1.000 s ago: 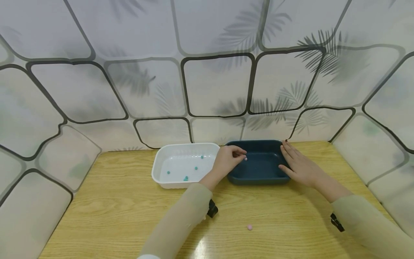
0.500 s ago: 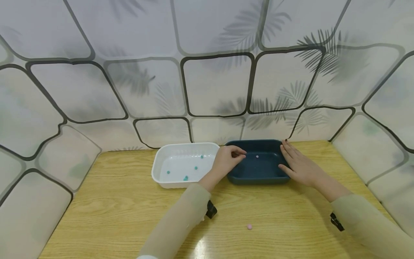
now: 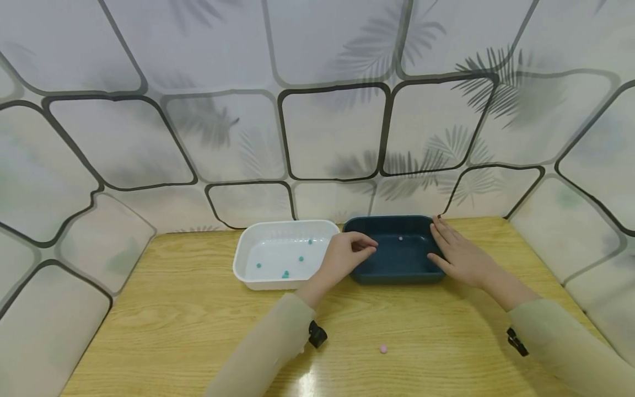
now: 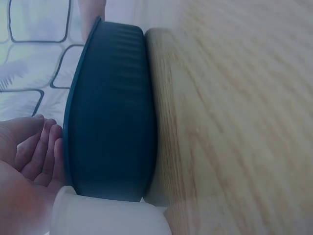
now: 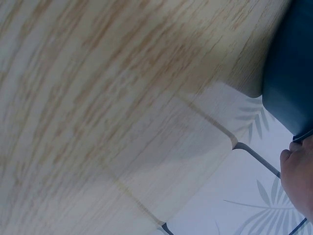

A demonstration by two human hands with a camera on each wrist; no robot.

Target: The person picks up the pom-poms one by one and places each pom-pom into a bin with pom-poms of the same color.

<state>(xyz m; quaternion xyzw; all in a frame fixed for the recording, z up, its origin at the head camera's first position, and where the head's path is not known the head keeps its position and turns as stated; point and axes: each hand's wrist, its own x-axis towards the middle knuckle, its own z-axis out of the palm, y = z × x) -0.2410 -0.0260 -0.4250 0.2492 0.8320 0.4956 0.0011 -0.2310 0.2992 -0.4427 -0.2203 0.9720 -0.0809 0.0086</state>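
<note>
My left hand (image 3: 344,253) hovers over the left rim of the dark blue dish (image 3: 397,277), its fingers loosely bent with nothing seen between them. In the left wrist view the thumb and fingers of that hand (image 4: 29,152) stand apart beside the dish wall (image 4: 110,112). Inside the blue dish lies one small pink ball (image 3: 401,238). My right hand (image 3: 461,256) rests on the dish's right rim with its fingers stretched out. On the table in front sits another pink ball (image 3: 383,349).
A white dish (image 3: 278,284) stands close to the left of the blue one, with several small teal balls (image 3: 300,258) inside. Both dishes are on a wooden table (image 3: 188,320), near the patterned wall (image 3: 332,132) behind it.
A pink ball at my left fingertips was let go into the blue dish and rolled to the right. The left hand then drew back slightly; the right hand stayed put.
</note>
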